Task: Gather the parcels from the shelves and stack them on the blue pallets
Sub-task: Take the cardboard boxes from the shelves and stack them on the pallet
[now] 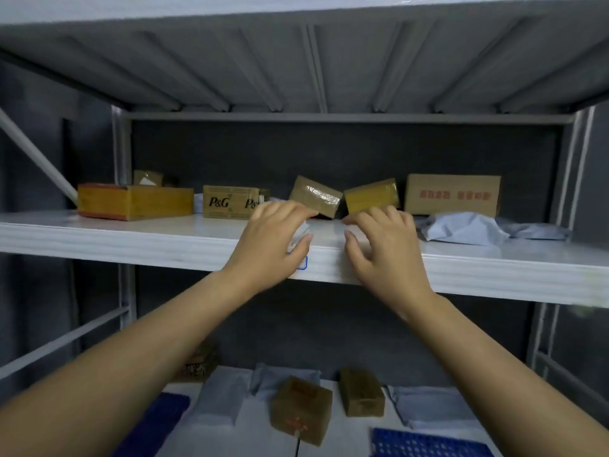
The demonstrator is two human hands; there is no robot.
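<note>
1. Shelf (164,239), white: bears cardboard parcels along the back, among them a P&G box (227,202), a tilted taped box (314,196), and grey mailers (461,227).
2. Left hand (273,239): fingers spread, empty, over the shelf edge.
3. Right hand (385,245): likewise spread, empty.
4. Blue pallets (428,443): below.

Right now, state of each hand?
Left hand: open, fingers spread over the shelf, holding nothing.
Right hand: open, holding nothing.
</note>
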